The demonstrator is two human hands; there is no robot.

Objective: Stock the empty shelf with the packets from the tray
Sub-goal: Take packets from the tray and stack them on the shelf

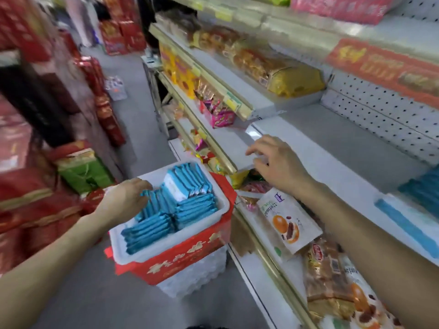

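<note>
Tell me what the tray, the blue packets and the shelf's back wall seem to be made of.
The tray looks like smooth white plastic, given its rounded moulded rim. The blue packets seem wrapped in thin plastic film or foil, slightly shiny and thin-edged. The back wall is probably white-painted metal, punched with regular holes.

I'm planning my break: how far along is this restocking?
Early on. Done: a few shelved packets lie at the right end of the shelf. In hand: the left hand reaches onto the tray packets; the right hand hovers, fingers relaxed, at the shelf's front edge, holding nothing. Left: the tray looks nearly full, and most of the shelf is bare.
</note>
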